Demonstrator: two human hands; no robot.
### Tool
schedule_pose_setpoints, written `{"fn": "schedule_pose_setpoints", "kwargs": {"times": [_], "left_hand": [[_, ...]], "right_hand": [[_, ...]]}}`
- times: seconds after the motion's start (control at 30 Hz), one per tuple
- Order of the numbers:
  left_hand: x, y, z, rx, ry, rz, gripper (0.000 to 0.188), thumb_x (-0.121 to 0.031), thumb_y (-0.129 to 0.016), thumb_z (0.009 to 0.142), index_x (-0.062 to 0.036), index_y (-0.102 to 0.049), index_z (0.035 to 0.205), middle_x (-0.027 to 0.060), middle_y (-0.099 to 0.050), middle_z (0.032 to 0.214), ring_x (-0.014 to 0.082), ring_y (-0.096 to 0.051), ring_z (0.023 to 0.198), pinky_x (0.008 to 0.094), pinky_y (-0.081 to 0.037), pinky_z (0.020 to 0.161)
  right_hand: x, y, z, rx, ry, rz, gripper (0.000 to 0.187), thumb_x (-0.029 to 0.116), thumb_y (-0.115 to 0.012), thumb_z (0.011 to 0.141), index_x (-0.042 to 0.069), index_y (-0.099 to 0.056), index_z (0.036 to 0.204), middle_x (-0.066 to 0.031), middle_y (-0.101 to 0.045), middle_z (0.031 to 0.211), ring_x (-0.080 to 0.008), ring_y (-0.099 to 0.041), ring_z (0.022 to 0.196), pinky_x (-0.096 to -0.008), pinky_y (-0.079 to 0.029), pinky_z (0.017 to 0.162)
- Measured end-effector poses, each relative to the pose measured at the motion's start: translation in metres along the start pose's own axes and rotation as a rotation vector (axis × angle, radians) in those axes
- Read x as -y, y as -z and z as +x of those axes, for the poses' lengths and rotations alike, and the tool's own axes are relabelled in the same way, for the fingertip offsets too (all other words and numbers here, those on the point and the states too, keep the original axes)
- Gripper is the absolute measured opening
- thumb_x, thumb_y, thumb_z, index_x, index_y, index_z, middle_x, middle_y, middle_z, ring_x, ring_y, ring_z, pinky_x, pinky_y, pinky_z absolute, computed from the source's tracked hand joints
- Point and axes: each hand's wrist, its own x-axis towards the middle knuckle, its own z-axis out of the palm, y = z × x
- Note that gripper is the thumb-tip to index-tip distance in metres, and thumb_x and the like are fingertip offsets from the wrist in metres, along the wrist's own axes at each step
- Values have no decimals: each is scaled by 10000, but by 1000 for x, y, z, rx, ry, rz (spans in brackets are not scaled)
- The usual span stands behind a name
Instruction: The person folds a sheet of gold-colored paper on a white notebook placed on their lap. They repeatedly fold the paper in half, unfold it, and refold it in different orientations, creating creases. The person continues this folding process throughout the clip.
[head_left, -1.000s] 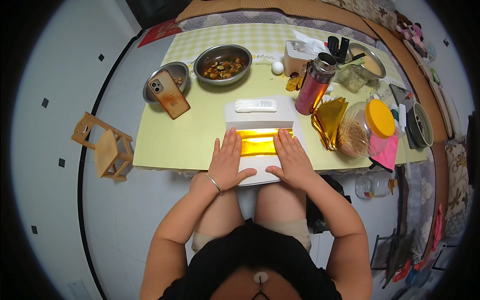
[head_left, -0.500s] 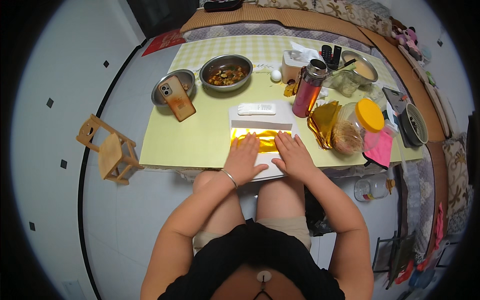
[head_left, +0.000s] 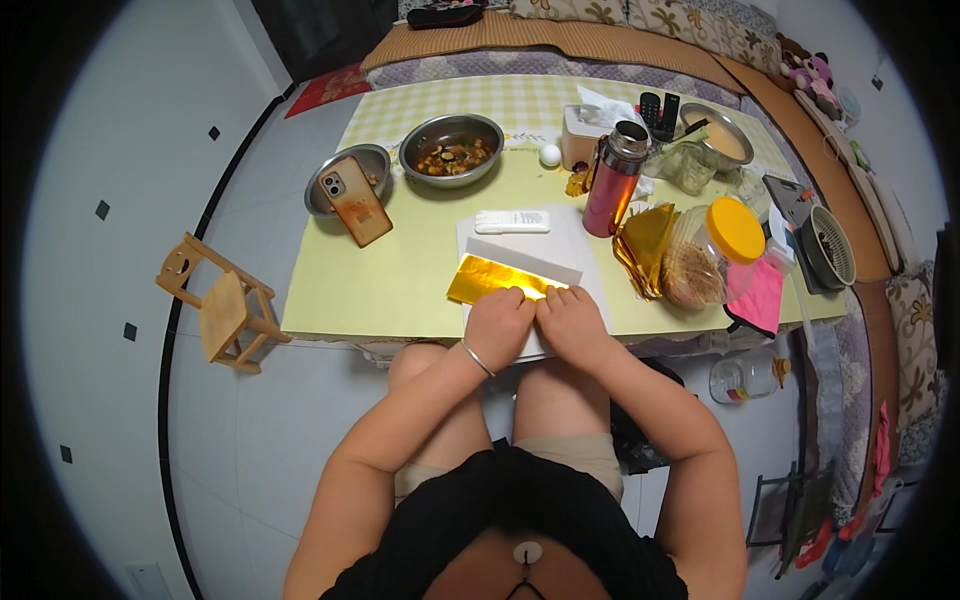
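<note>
A shiny gold foil sheet (head_left: pixel 482 279) with a pale strip along its far side lies tilted on a white board or sheet (head_left: pixel 585 236) at the table's near edge. My left hand (head_left: pixel 500 322) has its fingers curled onto the foil's near edge. Beside it, almost touching, my right hand (head_left: pixel 571 322) closes on the same edge farther right. The fingertips and the part of the foil beneath them are hidden. A white oblong case (head_left: pixel 512 222) lies just beyond the foil.
A pink metal flask (head_left: pixel 614 180), folded gold foil (head_left: pixel 640 250) and a yellow-lidded jar (head_left: pixel 737 245) stand to the right. Farther left are a phone (head_left: pixel 357 205) leaning on a steel bowl (head_left: pixel 318 198) and a bowl of food (head_left: pixel 451 148). A small wooden chair (head_left: pixel 228 305) stands left of the table.
My hands were flat and spread on the foil; now their fingers are curled at its near edge and closer together. The foil has turned, its left end shifting left.
</note>
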Motion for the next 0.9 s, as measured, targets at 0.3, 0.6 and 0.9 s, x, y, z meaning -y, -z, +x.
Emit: {"fn": "schedule_pose_setpoints", "kwargs": {"times": [0.3,0.6,0.9], "left_hand": [[-8,-11,4,-263,373,-314,170,-134,-755,829,-15,-673,739,162,-615,834,340,-609,774,433,-508,696],[-5,-12,12,-182,444,-277,195,-108,-748,790,-16,-619,678,172,-581,783,345,-599,766,439,-500,681],[-1,-13,14,-138,423,-284,208,-100,-736,799,-11,-603,667,172,-580,779,351,-594,756,444,-496,670]], "right_hand": [[-31,14,10,34,-615,718,188,166,-723,869,31,-702,998,-137,-714,973,-337,-648,943,-442,-518,849],[4,-1,-10,81,-89,318,695,337,-678,917,-41,-457,1458,-241,-454,1531,-393,-378,1468,-506,-258,1234],[2,1,-10,303,-116,299,901,547,-629,922,-70,-363,1524,-258,-323,1616,-388,-268,1528,-498,-201,1254]]}}
